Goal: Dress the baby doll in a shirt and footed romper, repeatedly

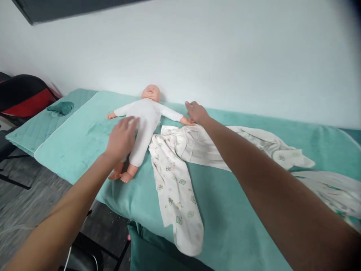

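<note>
A baby doll [146, 113] in a white long-sleeved bodysuit lies on its back, arms stretched out and bare feet towards me. Over its belly and upper leg is my left hand [122, 136], slightly blurred, open with the fingers apart; whether it touches the doll I cannot tell. My right hand [197, 112] hovers beside the doll's hand at the end of its outstretched sleeve, fingers loosely bent and nothing visible in them. Printed white baby trousers [177, 192] lie next to the doll's legs, partly against a white baby garment [207, 146] that my right forearm partly covers.
Everything lies on a massage table with a green cover [93, 131], which has a face hole [60, 108] at its left end. More white printed cloth [335, 188] lies at the right. Black chairs [25, 94] stand at the left, and a white wall [225, 56] runs behind.
</note>
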`<state>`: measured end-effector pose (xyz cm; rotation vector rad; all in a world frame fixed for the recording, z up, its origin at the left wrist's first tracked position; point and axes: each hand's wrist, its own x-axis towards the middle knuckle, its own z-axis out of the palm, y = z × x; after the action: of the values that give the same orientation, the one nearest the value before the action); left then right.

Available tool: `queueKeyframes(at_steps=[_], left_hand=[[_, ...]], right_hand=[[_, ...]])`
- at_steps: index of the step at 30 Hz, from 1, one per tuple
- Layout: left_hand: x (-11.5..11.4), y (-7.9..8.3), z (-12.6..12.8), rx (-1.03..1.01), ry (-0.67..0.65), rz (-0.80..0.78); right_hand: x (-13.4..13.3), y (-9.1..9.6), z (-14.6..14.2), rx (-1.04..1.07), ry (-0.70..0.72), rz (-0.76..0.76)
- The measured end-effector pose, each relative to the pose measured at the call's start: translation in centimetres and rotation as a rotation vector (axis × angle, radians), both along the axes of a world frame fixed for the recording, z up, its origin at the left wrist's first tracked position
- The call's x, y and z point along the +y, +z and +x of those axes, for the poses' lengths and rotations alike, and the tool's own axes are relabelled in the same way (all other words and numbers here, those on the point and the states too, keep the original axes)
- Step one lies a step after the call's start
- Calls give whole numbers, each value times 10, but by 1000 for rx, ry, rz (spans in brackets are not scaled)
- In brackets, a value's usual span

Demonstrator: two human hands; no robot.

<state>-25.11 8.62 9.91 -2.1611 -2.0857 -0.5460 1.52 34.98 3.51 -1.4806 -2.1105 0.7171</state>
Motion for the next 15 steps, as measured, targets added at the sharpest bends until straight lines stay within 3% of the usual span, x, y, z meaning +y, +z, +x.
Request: queueKeyframes(at_steps=[2,5,7,10,13,15], left_hand=[[-15,-9,29,213,-308,-77],[-26,-31,75,354,-491,-109],[-22,-41,106,351,-481,-104],[-10,-41,151,278,-353,-125],[2,-32,189,190,-266,-31],[9,-25,205,167,-323,63]], right_hand=[[-8,0,49,-130,-104,-34],[-28,11,105,-410,-80,-95],[-48,22,125,-521,44,-119],[-90,40,132,-608,244,-85],[-149,57,127,-529,398,76],[-194,70,125,-409,511,147]])
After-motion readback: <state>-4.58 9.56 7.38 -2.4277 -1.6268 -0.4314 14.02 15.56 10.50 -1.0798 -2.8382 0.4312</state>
